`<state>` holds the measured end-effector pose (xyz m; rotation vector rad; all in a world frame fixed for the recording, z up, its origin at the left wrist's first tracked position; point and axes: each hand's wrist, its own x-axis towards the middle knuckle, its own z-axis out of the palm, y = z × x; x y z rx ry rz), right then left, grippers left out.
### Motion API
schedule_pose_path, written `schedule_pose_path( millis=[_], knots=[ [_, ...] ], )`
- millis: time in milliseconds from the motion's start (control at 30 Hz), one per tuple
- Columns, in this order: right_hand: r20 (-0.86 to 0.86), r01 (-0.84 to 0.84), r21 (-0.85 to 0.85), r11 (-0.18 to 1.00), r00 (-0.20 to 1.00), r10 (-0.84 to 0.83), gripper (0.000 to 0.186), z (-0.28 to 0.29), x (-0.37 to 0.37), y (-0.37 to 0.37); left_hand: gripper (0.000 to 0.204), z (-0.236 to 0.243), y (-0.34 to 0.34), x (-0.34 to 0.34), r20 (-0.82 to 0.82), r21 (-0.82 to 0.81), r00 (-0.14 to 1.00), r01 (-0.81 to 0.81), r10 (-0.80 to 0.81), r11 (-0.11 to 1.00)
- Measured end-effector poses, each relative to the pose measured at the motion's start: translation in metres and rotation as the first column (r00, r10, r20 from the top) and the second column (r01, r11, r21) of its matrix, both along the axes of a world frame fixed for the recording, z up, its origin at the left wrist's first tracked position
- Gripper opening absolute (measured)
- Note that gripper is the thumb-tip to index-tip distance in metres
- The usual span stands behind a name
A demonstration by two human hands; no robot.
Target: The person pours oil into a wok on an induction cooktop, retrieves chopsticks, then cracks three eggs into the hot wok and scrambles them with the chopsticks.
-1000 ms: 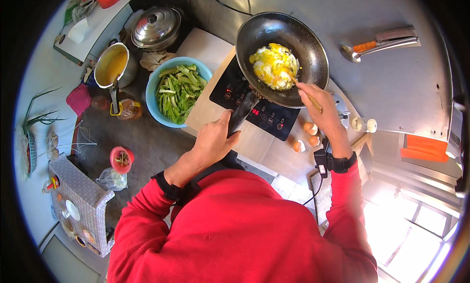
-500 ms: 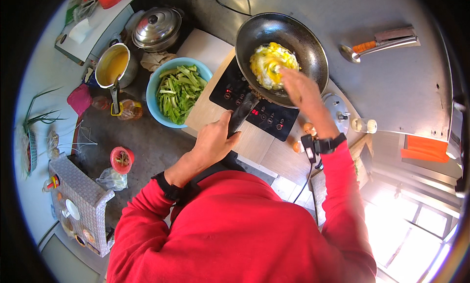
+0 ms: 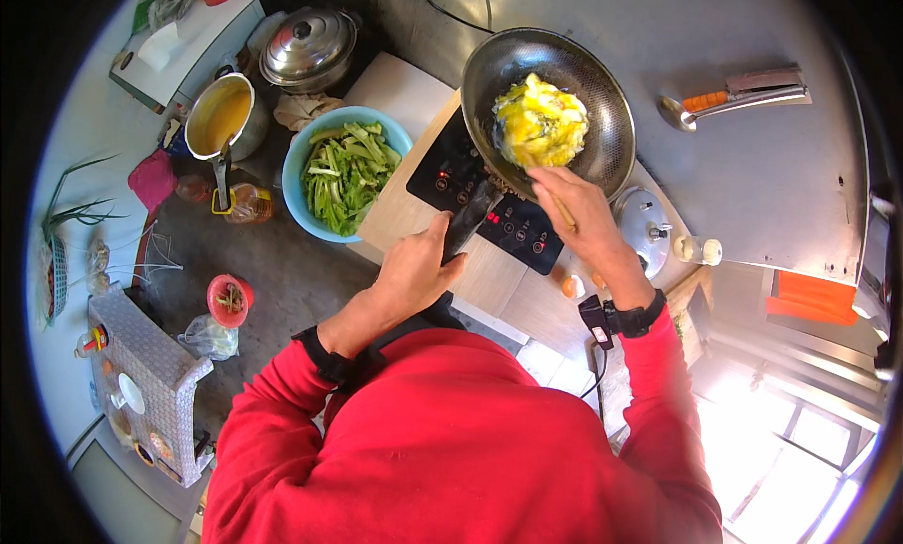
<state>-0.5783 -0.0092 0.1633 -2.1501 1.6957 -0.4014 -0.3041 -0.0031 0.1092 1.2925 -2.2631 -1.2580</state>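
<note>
My left hand (image 3: 411, 269) is closed around the dark handle (image 3: 467, 224) of a wok (image 3: 611, 121), which rests tilted on a black induction cooktop (image 3: 517, 226). Inside the wok lies a soft mass of yellow and white eggs (image 3: 550, 121), partly set. Over the near rim, my right hand (image 3: 581, 210) grips thin wooden chopsticks (image 3: 563, 212); one end shows below the fingers, and the tips reach the near edge of the eggs. Cracked eggshells (image 3: 572, 285) lie beside the cooktop, under my right wrist.
Left of the cooktop stands a blue bowl (image 3: 292, 191) of cut green vegetables (image 3: 346, 177). Beyond are a pot of yellowish liquid (image 3: 226, 116) and a lidded steel pot (image 3: 306, 50). To the right are a metal lid (image 3: 641, 226), a small jar (image 3: 698, 251) and a ladle (image 3: 677, 114).
My right hand has moved slightly nearer to me, turning with the chopsticks. The eggs have gone from a loose swirl to a thicker, folded mass. My left hand keeps hold of the wok handle.
</note>
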Motion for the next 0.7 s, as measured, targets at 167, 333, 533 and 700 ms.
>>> schedule_pose_path(
  millis=[167,333,533,700],
  knots=[
    [-0.130,0.142,-0.280,0.949,0.974,-0.184,0.023,-0.005,0.002,-0.012,0.053,0.000,-0.001,0.001,-0.008,-0.014,1.000,0.015,-0.015,1.000],
    [0.048,0.047,-0.088,0.995,0.998,-0.043,0.025,-0.010,-0.018,-0.005,0.053,-0.002,0.000,0.001,-0.032,-0.021,0.999,0.006,-0.007,1.000],
    [-0.207,0.256,-0.131,0.958,0.938,-0.279,0.022,-0.007,-0.019,-0.008,0.053,-0.001,-0.002,0.001,-0.016,-0.006,1.000,0.019,-0.019,1.000],
    [0.014,-0.005,-0.251,0.968,1.000,0.009,0.022,-0.008,-0.001,-0.016,0.053,-0.001,-0.002,0.002,-0.021,0.011,0.999,0.024,-0.024,1.000]
  ],
)
